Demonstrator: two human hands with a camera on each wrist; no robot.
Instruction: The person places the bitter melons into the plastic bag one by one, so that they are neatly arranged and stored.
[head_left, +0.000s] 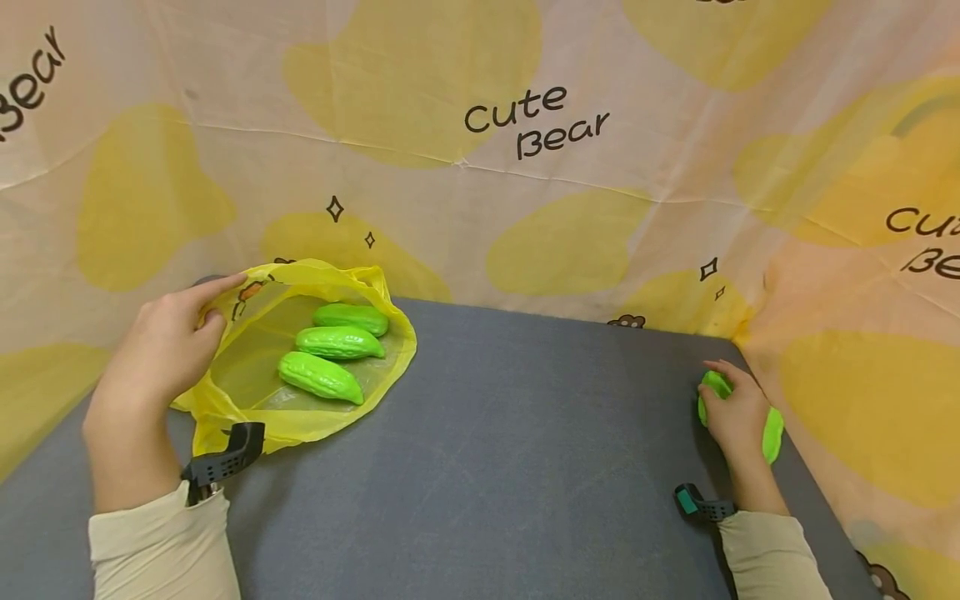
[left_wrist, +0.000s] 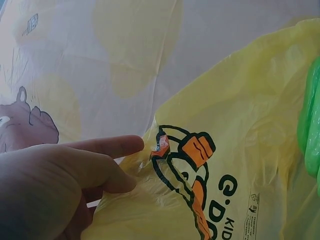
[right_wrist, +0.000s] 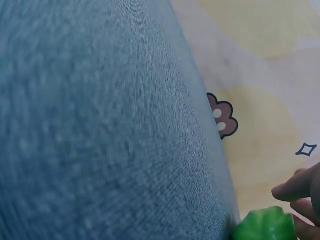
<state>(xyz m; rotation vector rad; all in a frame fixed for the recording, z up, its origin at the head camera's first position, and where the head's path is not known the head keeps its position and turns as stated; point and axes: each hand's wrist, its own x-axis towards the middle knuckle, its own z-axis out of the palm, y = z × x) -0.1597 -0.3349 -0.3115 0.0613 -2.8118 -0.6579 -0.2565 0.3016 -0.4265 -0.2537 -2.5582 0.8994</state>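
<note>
- Left hand [head_left: 157, 350] pinches yellow bag [head_left: 300, 427], frame left.
- Three green gourds [head_left: 340, 342] inside it.
- Right hand [head_left: 738, 417] on more green [head_left: 772, 435], frame right; can't tell if gripping.

The head camera faced down and forward; the close left-wrist view shared its yellow plastic bag [head_left: 401, 343], the low right-wrist view its four-o'clock bitter gourd [head_left: 772, 435].

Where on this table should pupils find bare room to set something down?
Bare: the middle of the grey table, between the yellow bag and the right hand, in front of the printed cloth. Crowded: the left, where the left hand holds the bag of three green vegetables, and the right edge, where that hand grips a green piece.
</note>
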